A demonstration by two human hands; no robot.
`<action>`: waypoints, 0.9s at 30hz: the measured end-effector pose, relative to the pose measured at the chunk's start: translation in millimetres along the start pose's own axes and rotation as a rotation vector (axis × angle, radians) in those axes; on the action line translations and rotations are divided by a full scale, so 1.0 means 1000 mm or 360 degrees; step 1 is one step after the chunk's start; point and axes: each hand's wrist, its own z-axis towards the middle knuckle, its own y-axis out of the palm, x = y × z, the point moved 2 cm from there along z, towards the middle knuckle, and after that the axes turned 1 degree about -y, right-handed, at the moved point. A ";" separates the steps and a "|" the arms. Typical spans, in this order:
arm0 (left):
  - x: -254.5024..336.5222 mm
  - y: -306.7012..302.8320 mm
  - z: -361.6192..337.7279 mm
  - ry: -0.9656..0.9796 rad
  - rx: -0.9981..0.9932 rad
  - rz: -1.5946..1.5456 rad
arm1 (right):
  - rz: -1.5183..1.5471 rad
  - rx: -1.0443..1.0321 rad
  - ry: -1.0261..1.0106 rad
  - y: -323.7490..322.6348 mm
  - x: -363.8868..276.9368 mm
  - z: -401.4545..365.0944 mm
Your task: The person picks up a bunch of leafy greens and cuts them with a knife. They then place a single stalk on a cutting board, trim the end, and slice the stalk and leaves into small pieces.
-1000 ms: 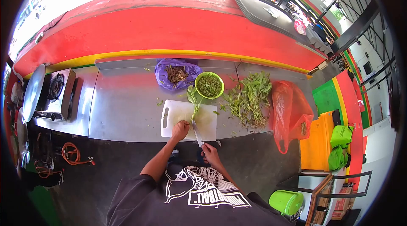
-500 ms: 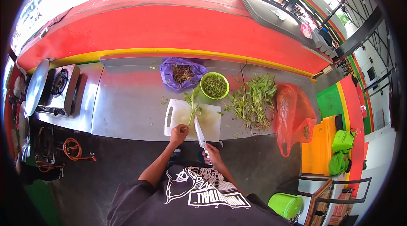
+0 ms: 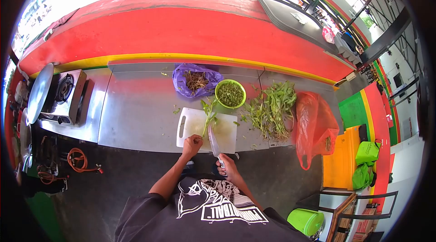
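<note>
On the white cutting board (image 3: 189,124) lies a leafy green stem (image 3: 209,114), its leaves pointing away from me. My left hand (image 3: 192,143) is closed on the stem's lower end at the board's near edge. The handle of a knife (image 3: 213,142) is in my right hand (image 3: 227,167), with the blade over the board just right of the stem. Behind the board are a green bowl (image 3: 244,98) of chopped leaves and a purple bag (image 3: 180,85) holding brownish roots. A pile of leafy greens (image 3: 277,106) lies to the right.
A red plastic bag (image 3: 313,124) hangs over the metal counter's (image 3: 131,115) right front edge. At the left stands a gas stove (image 3: 65,94) with a large round metal lid (image 3: 40,93) beside it. A red wall (image 3: 181,28) runs along the back.
</note>
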 end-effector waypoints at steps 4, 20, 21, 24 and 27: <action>-0.001 0.000 0.001 0.0007 -0.0006 0.0023 | -0.0050 0.0012 0.0056 0.001 -0.001 0.000; -0.003 -0.001 0.002 0.0001 -0.0025 0.0062 | -0.0201 0.0137 0.0002 0.004 0.004 0.003; -0.004 -0.001 0.003 0.0012 -0.0030 0.0066 | -0.0198 0.0138 0.0000 0.005 0.004 0.003; -0.009 0.000 0.005 0.0041 -0.0039 0.0021 | -0.0454 0.0263 -0.0135 0.005 0.005 0.002; -0.011 -0.002 0.006 0.0030 -0.0061 0.0008 | -0.0895 0.0364 -0.0388 -0.001 0.012 0.008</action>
